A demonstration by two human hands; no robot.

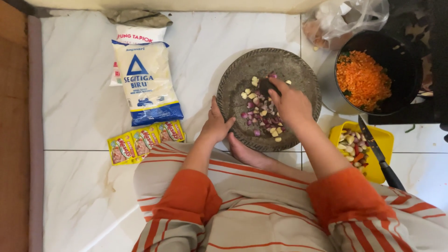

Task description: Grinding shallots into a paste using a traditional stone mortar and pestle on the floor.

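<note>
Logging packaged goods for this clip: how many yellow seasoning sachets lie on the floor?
3, joined in one strip of yellow sachets on the white tiled floor, just below the flour bag; none appear hidden.

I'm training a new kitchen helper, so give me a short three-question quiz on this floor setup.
1. True or false: the left hand steadies the rim of the stone mortar.
2. What does the right hand grip?
A. the knife
B. a dark pestle
C. a spoon
3. Where does the knife lie?

Key: 1 true. 2 B, the dark pestle. 3 Across the yellow tray of chopped pieces.
</note>
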